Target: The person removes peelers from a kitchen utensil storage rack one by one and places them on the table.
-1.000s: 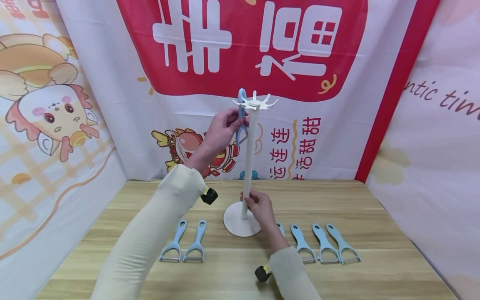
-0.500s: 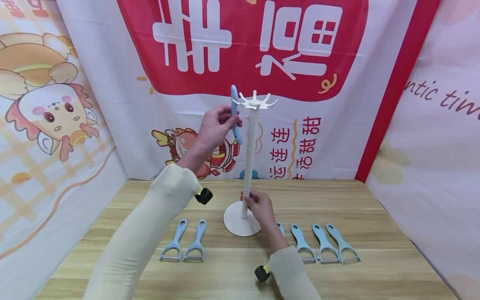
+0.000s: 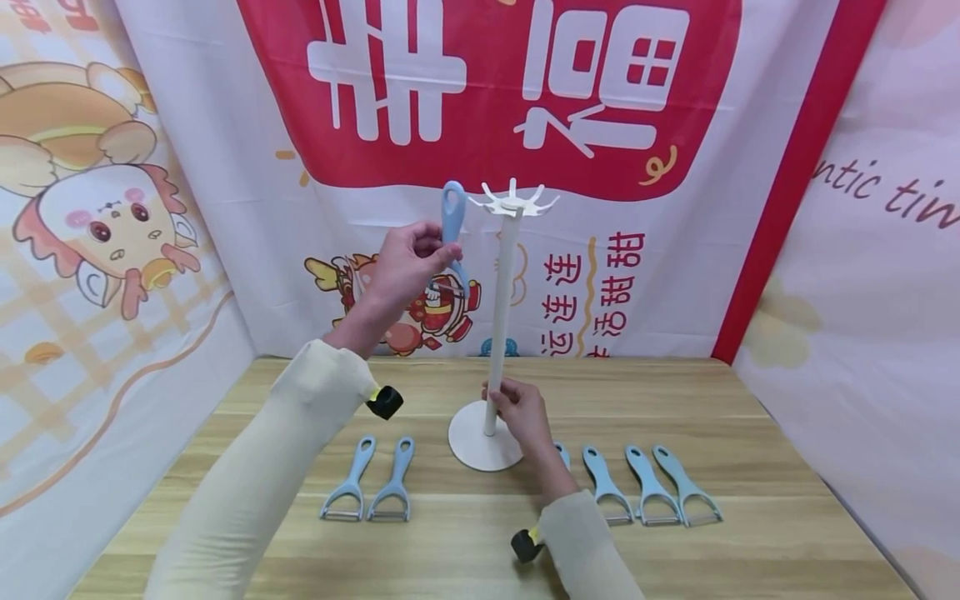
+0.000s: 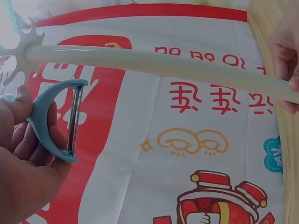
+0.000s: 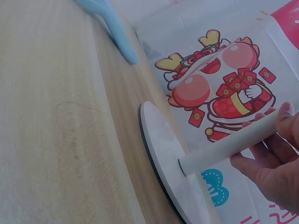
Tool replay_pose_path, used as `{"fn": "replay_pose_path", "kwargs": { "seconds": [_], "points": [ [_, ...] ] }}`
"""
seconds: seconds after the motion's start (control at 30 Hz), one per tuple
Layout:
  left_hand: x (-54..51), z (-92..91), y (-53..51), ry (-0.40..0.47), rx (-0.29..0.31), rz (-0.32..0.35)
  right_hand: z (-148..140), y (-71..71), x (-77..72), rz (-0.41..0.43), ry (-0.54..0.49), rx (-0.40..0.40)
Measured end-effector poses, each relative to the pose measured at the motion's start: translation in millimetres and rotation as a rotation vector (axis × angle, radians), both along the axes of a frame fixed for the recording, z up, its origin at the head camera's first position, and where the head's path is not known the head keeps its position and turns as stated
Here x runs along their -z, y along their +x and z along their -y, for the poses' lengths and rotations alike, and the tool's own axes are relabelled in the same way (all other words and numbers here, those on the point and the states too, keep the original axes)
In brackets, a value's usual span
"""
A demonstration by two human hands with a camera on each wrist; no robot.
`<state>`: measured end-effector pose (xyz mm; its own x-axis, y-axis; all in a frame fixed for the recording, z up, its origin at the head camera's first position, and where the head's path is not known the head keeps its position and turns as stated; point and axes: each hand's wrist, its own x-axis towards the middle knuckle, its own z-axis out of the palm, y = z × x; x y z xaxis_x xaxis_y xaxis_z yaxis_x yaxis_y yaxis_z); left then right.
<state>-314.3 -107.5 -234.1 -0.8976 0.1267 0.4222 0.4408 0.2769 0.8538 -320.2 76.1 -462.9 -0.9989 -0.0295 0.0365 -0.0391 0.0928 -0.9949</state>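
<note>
A light blue Y-shaped peeler [image 3: 452,218] is pinched in my left hand [image 3: 411,265], its holed handle up and its blade end down. It is just left of the white stand's hooked top [image 3: 512,202], apart from the hooks. In the left wrist view the peeler's curved head [image 4: 43,122] and metal blade face away from the palm. Lower down, my right hand [image 3: 522,414] grips the white pole [image 3: 504,308] just above the round base [image 3: 480,454]. The right wrist view has the thumb and fingers [image 5: 266,158] around that pole.
Two peelers [image 3: 396,483] lie on the wooden table [image 3: 442,550] left of the base. Several more peelers [image 3: 651,487] lie to the right, one partly hidden by my right forearm. A printed cloth [image 3: 637,275] hangs behind the table.
My left hand has moved left, carrying the peeler away from the hooks at the stand's top, and the peeler has turned. The right hand keeps its grip on the pole.
</note>
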Motion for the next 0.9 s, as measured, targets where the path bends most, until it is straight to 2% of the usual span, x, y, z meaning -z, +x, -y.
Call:
{"fn": "replay_pose_path", "kwargs": {
  "seconds": [0.3,0.63,0.9],
  "points": [
    [10.2,15.0,12.2,-0.037,-0.048,0.060,0.8,1.4,-1.1,0.011,-0.008,-0.010],
    [23.5,27.7,22.7,-0.130,-0.086,0.097,0.0,0.8,0.4,0.014,0.007,-0.013],
    [33.9,40.3,28.4,-0.139,-0.075,0.101,0.1,0.4,0.2,-0.001,0.021,0.001]
  ]
}}
